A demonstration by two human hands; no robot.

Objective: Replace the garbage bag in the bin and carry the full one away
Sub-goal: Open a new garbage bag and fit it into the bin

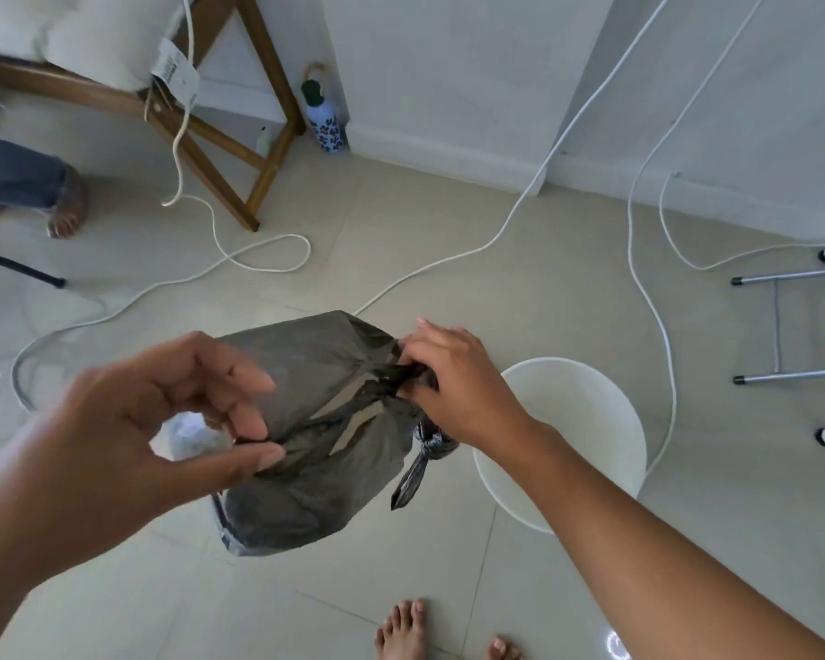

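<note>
A grey-black garbage bag point(306, 507) hangs in the air in front of me, its mouth partly spread. My right hand point(458, 383) is shut on a gathered edge of the bag's top, and a knotted strip of the bag point(425, 454) dangles below that hand. My left hand point(177, 421) pinches the opposite edge between thumb and fingers; something white shows through the gap under its fingers. The white round bin point(591, 421) stands on the floor just right of the bag, partly hidden by my right forearm.
White cables point(267, 259) loop across the tiled floor. A wooden chair point(239, 135) and a flowered bottle point(325, 121) stand at the back wall. Another person's foot point(67, 207) is at the left. Metal legs point(782, 326) stand at the right. My bare feet point(406, 631) are below.
</note>
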